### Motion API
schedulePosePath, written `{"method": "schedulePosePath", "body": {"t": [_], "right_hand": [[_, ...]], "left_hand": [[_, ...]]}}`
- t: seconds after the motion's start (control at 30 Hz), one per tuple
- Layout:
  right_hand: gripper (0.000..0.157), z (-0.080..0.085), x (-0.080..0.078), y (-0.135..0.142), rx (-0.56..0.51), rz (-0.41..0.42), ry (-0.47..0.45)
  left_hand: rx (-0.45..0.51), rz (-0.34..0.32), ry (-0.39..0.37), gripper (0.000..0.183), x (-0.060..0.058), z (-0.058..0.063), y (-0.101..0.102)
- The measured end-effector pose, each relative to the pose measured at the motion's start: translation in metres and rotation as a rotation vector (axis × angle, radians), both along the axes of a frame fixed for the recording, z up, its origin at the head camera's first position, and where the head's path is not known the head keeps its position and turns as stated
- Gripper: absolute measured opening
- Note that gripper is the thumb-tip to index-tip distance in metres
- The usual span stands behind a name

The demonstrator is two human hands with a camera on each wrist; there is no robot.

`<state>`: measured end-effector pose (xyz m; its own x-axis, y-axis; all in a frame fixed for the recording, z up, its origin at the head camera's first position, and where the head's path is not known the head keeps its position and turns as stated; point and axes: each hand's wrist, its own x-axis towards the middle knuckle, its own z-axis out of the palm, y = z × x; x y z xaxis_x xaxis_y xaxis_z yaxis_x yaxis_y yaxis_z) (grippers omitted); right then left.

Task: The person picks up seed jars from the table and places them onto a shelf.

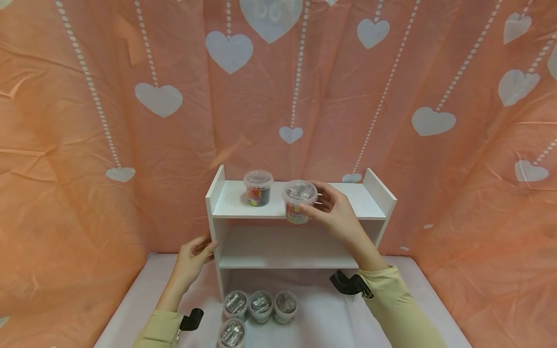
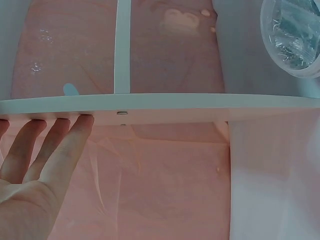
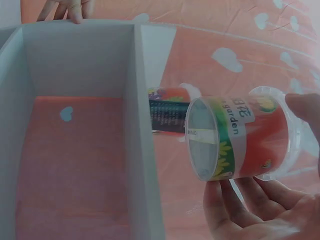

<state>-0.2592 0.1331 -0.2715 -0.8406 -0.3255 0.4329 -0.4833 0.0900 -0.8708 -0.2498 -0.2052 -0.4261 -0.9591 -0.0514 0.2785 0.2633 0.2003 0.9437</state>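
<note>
While tub (image 1: 298, 201) sits gripped in right hand (image 1: 334, 209) | left hand (image 1: 195, 255), fingers straight, touches shelf (image 1: 278, 249)

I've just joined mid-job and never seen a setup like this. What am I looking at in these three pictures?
There is no robot here: these are a person's bare hands. The widest picture comes from a camera on the head, looking forward and down; the other two come from cameras on each wrist.

The left hand touches the side of a white shelf unit. The right hand holds a clear lidded tub near the top shelf; the right wrist view shows a gap beneath it. Another tub stands on that shelf, and four more tubs stand on the table.
</note>
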Motion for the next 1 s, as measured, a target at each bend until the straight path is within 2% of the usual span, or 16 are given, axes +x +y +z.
{"method": "schedulePosePath", "body": {"t": [0.37, 0.53, 0.83, 1.0], "right_hand": [[0.056, -0.007, -0.031, -0.005, -0.016, -0.031, -0.067], [0.056, -0.010, -0.035, -0.004, -0.012, -0.055, -0.081], [0.056, -0.012, -0.040, -0.007, -0.039, -0.084, -0.161], [0.053, -0.011, -0.044, -0.011, -0.044, -0.087, -0.156]], "left_hand": [[0.001, -0.003, 0.009, 0.053, 0.000, -0.001, 0.000], [0.011, -0.001, -0.001, 0.052, 0.001, 0.001, 0.002], [0.018, 0.002, -0.012, 0.051, 0.004, 0.005, 0.003], [0.018, 0.002, -0.007, 0.052, 0.003, 0.005, 0.004]]}}
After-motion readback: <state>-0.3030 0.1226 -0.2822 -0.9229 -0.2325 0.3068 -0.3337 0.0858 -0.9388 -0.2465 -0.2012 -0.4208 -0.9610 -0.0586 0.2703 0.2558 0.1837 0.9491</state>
